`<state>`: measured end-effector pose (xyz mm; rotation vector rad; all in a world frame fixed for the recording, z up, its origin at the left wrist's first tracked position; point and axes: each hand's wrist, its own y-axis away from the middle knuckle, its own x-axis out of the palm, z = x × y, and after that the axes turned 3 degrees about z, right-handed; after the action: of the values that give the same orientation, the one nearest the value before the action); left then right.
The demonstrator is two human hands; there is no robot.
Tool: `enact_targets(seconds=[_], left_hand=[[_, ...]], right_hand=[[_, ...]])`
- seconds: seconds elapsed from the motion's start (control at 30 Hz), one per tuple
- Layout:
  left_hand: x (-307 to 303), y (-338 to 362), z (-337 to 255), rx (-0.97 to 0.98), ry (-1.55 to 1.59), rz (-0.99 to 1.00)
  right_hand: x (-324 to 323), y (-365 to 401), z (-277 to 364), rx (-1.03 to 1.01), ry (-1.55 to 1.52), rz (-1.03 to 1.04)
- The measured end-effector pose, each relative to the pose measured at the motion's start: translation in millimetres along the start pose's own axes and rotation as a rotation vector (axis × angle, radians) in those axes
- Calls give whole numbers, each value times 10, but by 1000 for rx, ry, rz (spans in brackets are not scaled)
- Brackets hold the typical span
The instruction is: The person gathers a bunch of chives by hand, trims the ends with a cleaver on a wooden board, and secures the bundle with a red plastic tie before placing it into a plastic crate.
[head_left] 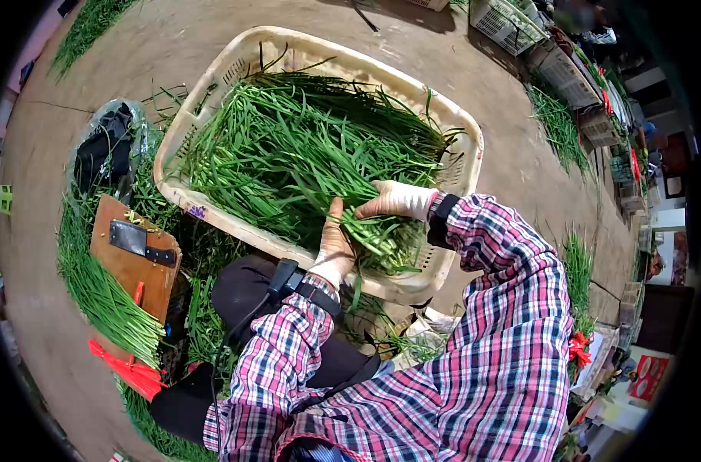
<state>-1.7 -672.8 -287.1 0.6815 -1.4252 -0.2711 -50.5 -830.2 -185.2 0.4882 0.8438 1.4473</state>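
A cream plastic basket (474, 142) full of long green chives (297, 146) sits in front of me. My left hand (336, 248) is at its near rim, thumb up along a bunch of chives, the other fingers largely hidden under the stems. My right hand (397, 199), wrapped in white at the palm and wrist, reaches in from the right and closes on the same bunch. The bunch's pale cut ends (385, 242) point toward the basket's near right corner. Both hands are closed around stems, close together.
To the left lies a wooden board (108, 231) with a cleaver (141, 242), beside a laid-out bundle of chives (104, 296) and red ties (131, 371). A clear plastic bag (139, 123) with dark cloth stands behind. More crates (507, 27) line the right side.
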Motion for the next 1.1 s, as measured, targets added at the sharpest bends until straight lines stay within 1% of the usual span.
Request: enact_targets(seconds=[0.03, 0.07, 0.1, 0.13, 0.17, 0.2, 0.23, 0.3, 0.37, 0.4, 0.43, 0.5, 0.53, 0.57, 0.63, 0.67, 0.7, 0.77, 0.8, 0.83, 0.9, 0.93, 0.97, 1.0, 1.03, 1.1], left_hand=[[-119, -79, -36, -51, 34, 29], [-18, 67, -72, -58, -3, 44], [131, 246, -111, -67, -41, 62], [176, 286, -131, -89, -85, -72], [165, 266, -135, -164, -25, -102], [137, 277, -136, -132, -72, -63], [107, 297, -135, -100, -119, -24], [7, 260, -136, 4, -57, 89], [-35, 273, -165, -67, -30, 137], [3, 365, -212, -91, -88, 203], [2, 349, -199, -90, -51, 185], [-431, 56, -166, 72, -58, 224], [-289, 110, -177, -37, 25, 140], [-139, 205, -154, 3, 8, 52], [-186, 175, -146, 88, -102, 26], [-219, 106, -142, 50, -58, 24], [-251, 86, -153, 122, -170, 26], [-311, 35, -134, 125, -208, -77], [-198, 98, -161, 132, -214, -45], [-85, 171, -121, 171, -149, -73], [-374, -61, -110, 89, -225, -76], [-694, -260, -109, 148, -285, 13], [-436, -45, -172, 158, -314, 10], [-163, 180, -197, 132, -361, -2], [-20, 296, -204, 102, -407, -11], [-23, 256, -206, 4, -296, -60]], right_hand=[[58, 84, 84, -18, -151, 65], [86, -73, -110, -6, -162, 51], [116, -133, -205, -48, -194, 69], [138, 34, -65, -11, -239, 86], [149, 210, 94, 27, -283, 102], [121, 66, 6, -20, -14, 63], [127, 127, 20, -68, 65, 43], [162, 114, -18, -138, 177, -29], [164, 237, 39, -161, 86, 19], [164, 424, 261, -72, 78, 55], [142, 567, 505, 48, 133, 119], [210, 339, 158, -157, 274, -13], [222, 455, 288, -106, 224, 30], [275, 417, 220, -140, 248, -25], [328, 443, 132, -170, 139, -80], [324, 411, 67, -176, 137, -111], [343, 395, -5, -162, -87, -44], [404, 265, -304, -194, -153, -125], [453, 265, -308, -175, -353, -86], [477, 323, -331, -129, -645, -8], [447, 523, -91, -23, -677, 26], [403, 565, -75, -31, -685, 73], [345, 591, -81, -67, -648, 101], [264, 423, -326, -78, -635, 124], [182, 229, -616, -87, -623, 147], [19, 135, -715, -18, -573, 156]])
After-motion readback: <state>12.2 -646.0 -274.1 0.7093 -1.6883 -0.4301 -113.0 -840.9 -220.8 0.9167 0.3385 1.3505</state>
